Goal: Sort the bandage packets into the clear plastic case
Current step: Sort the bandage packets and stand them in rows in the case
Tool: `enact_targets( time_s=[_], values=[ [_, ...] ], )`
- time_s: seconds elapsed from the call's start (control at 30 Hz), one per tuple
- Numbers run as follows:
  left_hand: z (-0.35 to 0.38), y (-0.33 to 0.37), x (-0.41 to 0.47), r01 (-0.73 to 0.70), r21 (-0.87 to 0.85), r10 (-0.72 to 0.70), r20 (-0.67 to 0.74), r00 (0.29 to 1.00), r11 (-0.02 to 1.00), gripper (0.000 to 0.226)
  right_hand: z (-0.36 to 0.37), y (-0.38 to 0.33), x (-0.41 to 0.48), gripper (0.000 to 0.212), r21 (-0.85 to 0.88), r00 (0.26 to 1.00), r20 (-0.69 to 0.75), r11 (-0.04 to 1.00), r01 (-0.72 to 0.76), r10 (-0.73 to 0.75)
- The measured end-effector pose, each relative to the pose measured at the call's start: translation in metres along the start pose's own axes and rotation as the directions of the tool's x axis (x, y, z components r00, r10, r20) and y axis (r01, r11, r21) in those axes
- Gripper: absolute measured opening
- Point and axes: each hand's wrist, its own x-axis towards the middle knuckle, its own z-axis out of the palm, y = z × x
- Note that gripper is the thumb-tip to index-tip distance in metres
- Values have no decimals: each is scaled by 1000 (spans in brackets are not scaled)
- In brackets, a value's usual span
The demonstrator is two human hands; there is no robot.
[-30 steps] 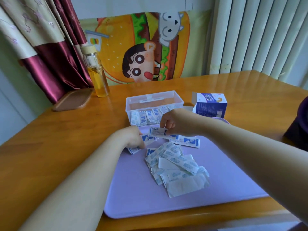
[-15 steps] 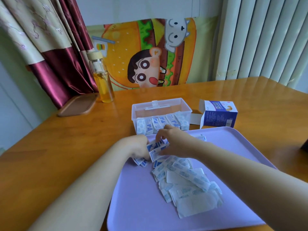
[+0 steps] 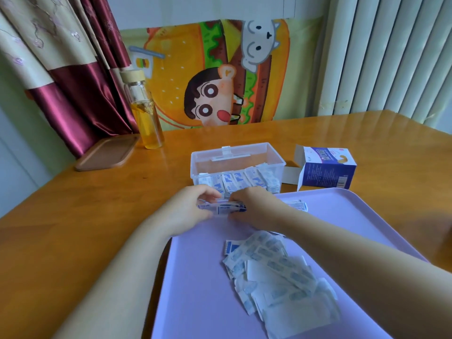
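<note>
Bandage packets (image 3: 221, 208), a small bundle, lie level with their long axis running left to right. The left grip (image 3: 187, 209) and right grip (image 3: 256, 206) each clamp one end, just before the clear plastic case (image 3: 269, 152), over the purple tray (image 3: 195, 302).

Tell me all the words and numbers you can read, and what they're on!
Nothing reads clearly.
Box: white lettering on top, small print and barcode on its side, too blurred.
Bandage packets: blue print, too small.
Cartoon poster: pictures only, no words seen.
</note>
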Motion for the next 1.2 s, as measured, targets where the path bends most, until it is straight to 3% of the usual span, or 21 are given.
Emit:
enact_targets(
  time_s=[0.1, 0.27, 0.47, 0.6, 0.67, 0.77, 0.93, 1.07, 1.2],
  values=[
    [3, -9, -4, -8, -207, -5, -61, 998, 978, 54, 7, -7, 6, 20, -82, 1000, 6, 996, 16, -15],
    [19, -13, -5, -47, -285, 37, -39, 999, 957, 61, 10, -12, 7, 37, -262, 999, -30, 965, 13, -22],
    [28, -17, -7, -98, -105, 97, -13, 995, 990, 58, 0, -6, 2, 42, -229, 1000, -11, 973, -26, 24],
    [28, -14, -8, -98, 104, 98, 3, 995, 990, 35, -8, -1, -4, 23, 94, 999, 53, 996, -11, 6],
    [22, -6, -5, -69, 154, 60, 67, 996, 986, 27, -22, 10, -9, 18, 204, 997, -32, 977, -58, 66],
    [11, 9, 1, -31, 231, 1, 128, 992, 973, 11, -44, 42, -20, 19, 92, 969, -163, 981, -173, 186],
    [16, 19, 5, 39, -54, -32, 130, 991, 998, 15, -32, 69, -34, 40, -33, 937, -9, 936, -351, 350],
    [24, 9, 2, 24, -137, -14, 77, 997, 990, 23, -30, 71, -35, 46, -66, 929, 48, 929, -363, 367],
    [26, 5, 5, 16, -167, -16, 0, 1000, 986, 23, -33, 75, -38, 46, 10, 905, 109, 910, -414, 410]
  ],
)
